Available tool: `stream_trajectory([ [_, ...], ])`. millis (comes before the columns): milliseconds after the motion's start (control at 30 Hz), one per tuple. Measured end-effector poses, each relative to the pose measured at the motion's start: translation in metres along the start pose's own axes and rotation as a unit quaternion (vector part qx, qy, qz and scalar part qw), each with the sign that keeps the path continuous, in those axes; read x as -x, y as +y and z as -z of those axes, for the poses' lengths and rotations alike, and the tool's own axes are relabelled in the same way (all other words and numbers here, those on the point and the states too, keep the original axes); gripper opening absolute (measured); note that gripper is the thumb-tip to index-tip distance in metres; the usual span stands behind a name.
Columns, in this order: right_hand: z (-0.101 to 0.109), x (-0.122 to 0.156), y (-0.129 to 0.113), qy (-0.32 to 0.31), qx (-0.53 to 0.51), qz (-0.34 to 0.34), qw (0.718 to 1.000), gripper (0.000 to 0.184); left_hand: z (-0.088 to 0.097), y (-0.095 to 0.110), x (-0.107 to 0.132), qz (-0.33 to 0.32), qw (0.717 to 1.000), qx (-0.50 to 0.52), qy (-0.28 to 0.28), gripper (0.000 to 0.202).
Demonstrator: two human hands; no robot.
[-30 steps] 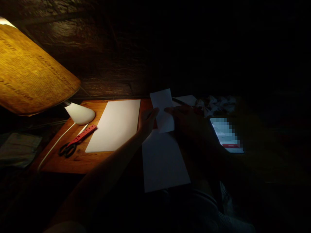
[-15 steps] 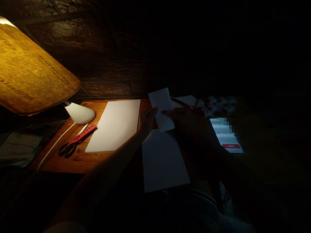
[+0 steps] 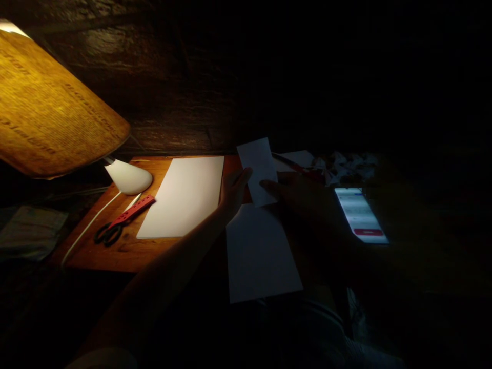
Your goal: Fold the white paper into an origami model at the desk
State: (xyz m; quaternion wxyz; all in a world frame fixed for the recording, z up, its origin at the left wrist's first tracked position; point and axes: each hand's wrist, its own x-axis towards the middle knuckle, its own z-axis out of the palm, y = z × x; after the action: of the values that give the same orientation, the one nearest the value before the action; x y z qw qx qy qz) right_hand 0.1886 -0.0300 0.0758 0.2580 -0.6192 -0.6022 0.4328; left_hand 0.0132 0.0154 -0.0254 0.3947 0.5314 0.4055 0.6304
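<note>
Both my hands hold up a narrow piece of white paper (image 3: 257,171), my left hand (image 3: 235,192) at its left edge and my right hand (image 3: 300,202) in shadow at its lower right. Below them lies a long white paper sheet (image 3: 261,253), and a second white sheet (image 3: 182,197) rests on the lit wooden desk (image 3: 115,253) to the left. Black-handled scissors (image 3: 107,234) lie near the desk's front edge beside a red perforated strip (image 3: 132,211). My right hand is nearest a glowing smartphone (image 3: 361,215).
A tan printed lampshade (image 3: 49,102) and white lamp base (image 3: 128,177) overhang the left of the desk, with a white cord (image 3: 88,228) running down. Crumpled material (image 3: 346,166) lies at the back right, and a folded cloth (image 3: 31,233) lies left. A dark wooden wall stands behind.
My hands and the paper piece have barely moved. The whole view has shifted slightly, and the phone's screen now shows more clearly.
</note>
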Motion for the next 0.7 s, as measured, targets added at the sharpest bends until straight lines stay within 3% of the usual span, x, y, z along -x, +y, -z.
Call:
stream_trajectory([
  [233, 0.002, 0.0, 0.001, -0.009, 0.049, 0.047, 0.998, 0.016, -0.002, 0.001, 0.001, 0.001, 1.0, 0.023, -0.006, 0.06],
  [467, -0.003, -0.008, 0.011, -0.006, -0.033, 0.047, 0.998, 0.005, -0.002, 0.0, 0.0, -0.014, 1.0, -0.007, -0.008, 0.065],
  [700, -0.003, -0.007, 0.011, -0.008, -0.05, 0.047, 0.998, 0.007, -0.002, -0.001, 0.0, -0.011, 1.0, -0.018, -0.008, 0.065],
])
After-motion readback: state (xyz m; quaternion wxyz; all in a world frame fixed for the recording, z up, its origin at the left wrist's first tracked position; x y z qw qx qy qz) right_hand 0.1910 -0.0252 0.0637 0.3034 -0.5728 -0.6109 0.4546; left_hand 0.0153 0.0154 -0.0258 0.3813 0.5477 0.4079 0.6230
